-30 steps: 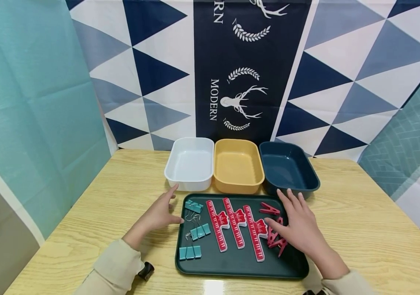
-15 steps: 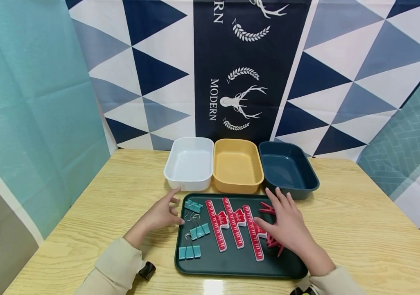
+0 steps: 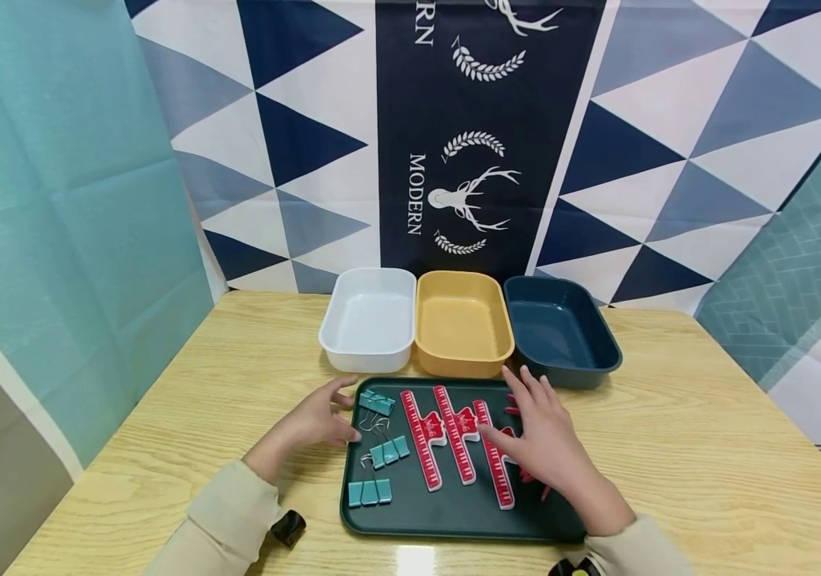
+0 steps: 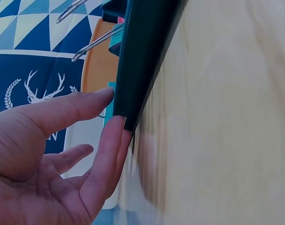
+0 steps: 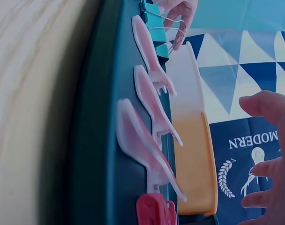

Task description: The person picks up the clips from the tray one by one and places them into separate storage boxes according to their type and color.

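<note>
A dark green tray [image 3: 446,516] lies on the table. Down its left side are three teal binder clips [image 3: 390,453]. Three red-and-white music clips with piano-key prints [image 3: 421,442] lie slanted across the middle. Red clothespins [image 5: 154,211] at the tray's right are mostly covered by my right hand in the head view. My left hand [image 3: 315,418] is at the tray's left edge, fingertips right at the rim, fingers loosely bent. Over the right part of the tray, my right hand [image 3: 550,444] hovers with spread fingers, its thumb above the rightmost music clip. It holds nothing.
Behind the tray stand three bins side by side: white [image 3: 370,364], yellow [image 3: 464,368] and dark blue [image 3: 576,376]. A patterned cloth [image 3: 324,160] hangs behind them. Wood tabletop [image 3: 238,360] extends on both sides of the tray.
My right hand has moved left over the tray, from beside the clothespins to above them and the rightmost music clip. The left hand has barely shifted, and the clips have stayed in place.
</note>
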`<state>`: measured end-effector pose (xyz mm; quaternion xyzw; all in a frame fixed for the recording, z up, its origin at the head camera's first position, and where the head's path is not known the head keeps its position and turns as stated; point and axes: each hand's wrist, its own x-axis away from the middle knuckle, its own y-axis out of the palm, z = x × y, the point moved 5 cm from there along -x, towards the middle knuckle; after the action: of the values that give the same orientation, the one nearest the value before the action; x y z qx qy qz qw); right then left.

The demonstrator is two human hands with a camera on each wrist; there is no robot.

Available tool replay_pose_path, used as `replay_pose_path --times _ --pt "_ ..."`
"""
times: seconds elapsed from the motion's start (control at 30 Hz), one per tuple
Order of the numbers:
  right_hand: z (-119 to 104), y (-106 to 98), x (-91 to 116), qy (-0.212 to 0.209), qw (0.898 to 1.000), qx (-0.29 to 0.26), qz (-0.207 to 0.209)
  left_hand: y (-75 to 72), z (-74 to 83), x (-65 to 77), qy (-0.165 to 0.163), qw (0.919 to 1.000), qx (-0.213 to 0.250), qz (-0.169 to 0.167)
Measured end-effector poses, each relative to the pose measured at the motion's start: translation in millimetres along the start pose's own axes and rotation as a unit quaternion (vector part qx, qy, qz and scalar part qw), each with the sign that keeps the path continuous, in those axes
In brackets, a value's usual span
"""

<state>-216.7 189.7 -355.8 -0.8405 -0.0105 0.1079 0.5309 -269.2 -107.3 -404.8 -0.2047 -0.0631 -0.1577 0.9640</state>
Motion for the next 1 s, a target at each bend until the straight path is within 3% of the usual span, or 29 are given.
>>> replay_pose_path --times 0.27,0.53,0.83,1.0 --pt "-5 4 -1 -0.008 1.000 -0.009 -0.001 3.0 -2.5 -0.9 -0.006 0.9995 0.018 -0.027" --pt "-12 10 -2 -0.016 1.000 -0.014 -0.001 2.9 -5.1 -1.5 0.008 0.9975 0.044 -0.055" --pt "-23 17 -4 -0.005 0.999 -0.028 -0.027 2.8 -6.7 -1.2 -0.007 0.9974 0.051 -0.050" --pt "-30 21 -4 -0.020 0.999 -0.034 -0.020 2.4 -5.7 -0.6 -0.004 0.9967 0.060 -0.055"
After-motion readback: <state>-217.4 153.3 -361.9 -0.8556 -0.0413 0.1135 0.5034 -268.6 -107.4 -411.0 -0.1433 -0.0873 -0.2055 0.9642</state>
